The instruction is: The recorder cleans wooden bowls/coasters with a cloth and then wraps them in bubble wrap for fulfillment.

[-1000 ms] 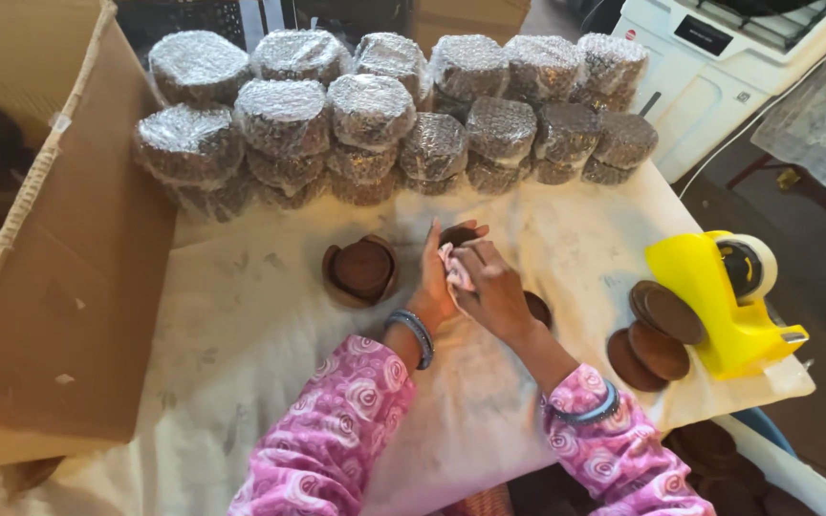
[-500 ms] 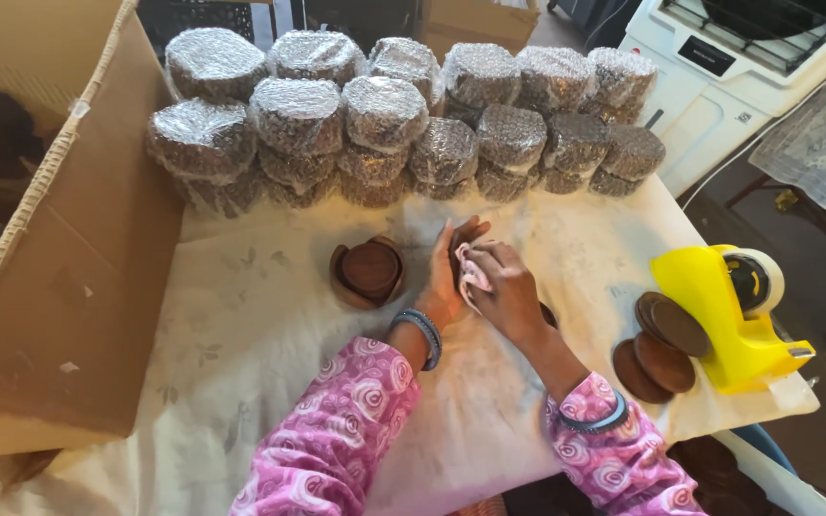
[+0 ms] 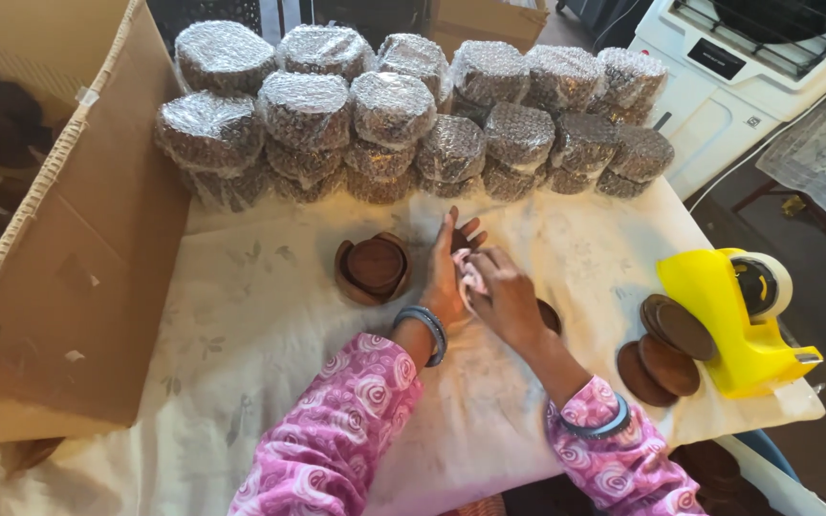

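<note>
Now, by label:

Left hand: the left hand (image 3: pixel 449 277) stands on edge, fingers stretched up and open, propping a dark round wooden disc (image 3: pixel 459 239) against its palm; only a sliver of the disc shows above the fingers.

Right hand: the right hand (image 3: pixel 504 296) is closed around a small pale pink cloth (image 3: pixel 470 272), pressing it to the disc's face.

Disc: brown, flat, round, mostly hidden between the two hands, held just above the white printed tablecloth (image 3: pixel 241 325) at mid-table.

Nearby: a round wooden holder (image 3: pixel 373 269) with a disc seated in it lies just left of the left hand; a further disc edge (image 3: pixel 549 315) peeks out beside the right wrist.

Loose stack: several bare discs (image 3: pixel 666 349) lean against a yellow tape dispenser (image 3: pixel 733 320) near the table's right edge.

Behind: bubble-wrapped round bundles (image 3: pixel 394 115) are piled in rows; an open cardboard box (image 3: pixel 59 277) stands at left.

Risk: the disc is only propped, not clasped, so a hard push of the cloth could likely slide it off the palm onto the table.

Risk: the leaning discs sit close to the edge; a tug on the tablecloth might tip them off.
</note>
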